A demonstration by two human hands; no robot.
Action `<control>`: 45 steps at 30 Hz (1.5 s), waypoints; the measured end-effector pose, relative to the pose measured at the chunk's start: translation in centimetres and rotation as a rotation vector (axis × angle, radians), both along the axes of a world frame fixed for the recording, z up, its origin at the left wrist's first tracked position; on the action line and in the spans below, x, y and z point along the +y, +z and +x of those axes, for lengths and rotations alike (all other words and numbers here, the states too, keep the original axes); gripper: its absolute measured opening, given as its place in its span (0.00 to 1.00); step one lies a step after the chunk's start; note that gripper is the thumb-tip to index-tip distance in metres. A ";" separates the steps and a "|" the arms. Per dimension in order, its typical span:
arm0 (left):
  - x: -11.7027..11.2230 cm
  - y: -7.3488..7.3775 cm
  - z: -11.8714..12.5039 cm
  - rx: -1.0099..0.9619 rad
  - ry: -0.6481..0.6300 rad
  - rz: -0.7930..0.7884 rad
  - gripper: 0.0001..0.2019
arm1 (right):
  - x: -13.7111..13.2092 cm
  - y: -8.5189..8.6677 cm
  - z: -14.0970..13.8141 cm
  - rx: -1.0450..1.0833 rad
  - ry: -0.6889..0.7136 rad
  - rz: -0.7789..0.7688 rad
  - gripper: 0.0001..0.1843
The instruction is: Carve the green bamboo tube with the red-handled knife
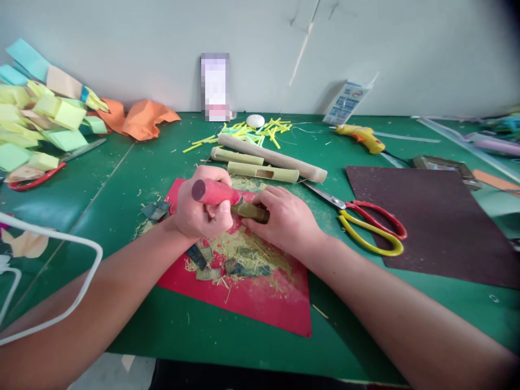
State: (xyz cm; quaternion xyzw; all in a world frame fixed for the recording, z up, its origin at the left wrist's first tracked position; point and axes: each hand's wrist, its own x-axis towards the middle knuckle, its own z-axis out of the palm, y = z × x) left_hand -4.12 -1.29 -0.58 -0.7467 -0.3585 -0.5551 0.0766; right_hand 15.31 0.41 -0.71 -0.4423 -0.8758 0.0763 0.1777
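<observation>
dial centre: bamboo piece (252, 212) is held above red sheet (280, 311) | 9 o'clock: left hand (203, 211) curls tightly round red handle (219, 193) | 3 o'clock: right hand (284, 216) pinches bamboo piece, thumb against fingers | 12 o'clock: notched tube (244, 170) | 3 o'clock, farther: scissors (343, 206)

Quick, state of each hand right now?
Left hand: closed, holding the red handle.
Right hand: closed, holding the bamboo piece.
</observation>
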 end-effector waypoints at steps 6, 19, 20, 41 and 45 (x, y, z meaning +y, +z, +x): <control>-0.1 0.3 1.2 0.074 -0.003 -0.315 0.05 | 0.1 0.0 -0.2 0.021 -0.005 -0.008 0.11; 0.9 0.3 1.3 -0.093 -0.152 -0.665 0.08 | -0.4 0.0 -0.8 -0.003 -0.014 0.007 0.12; 0.9 0.4 1.4 -0.088 -0.156 -0.685 0.09 | -0.5 0.0 -0.7 0.002 -0.014 0.005 0.12; 2.4 0.0 3.0 -0.098 -0.052 -0.793 0.11 | 0.0 -0.1 -0.4 0.037 0.017 -0.057 0.11; 2.3 0.0 2.8 -0.060 -0.047 -0.803 0.11 | -0.1 -0.1 -0.3 0.035 0.027 -0.058 0.12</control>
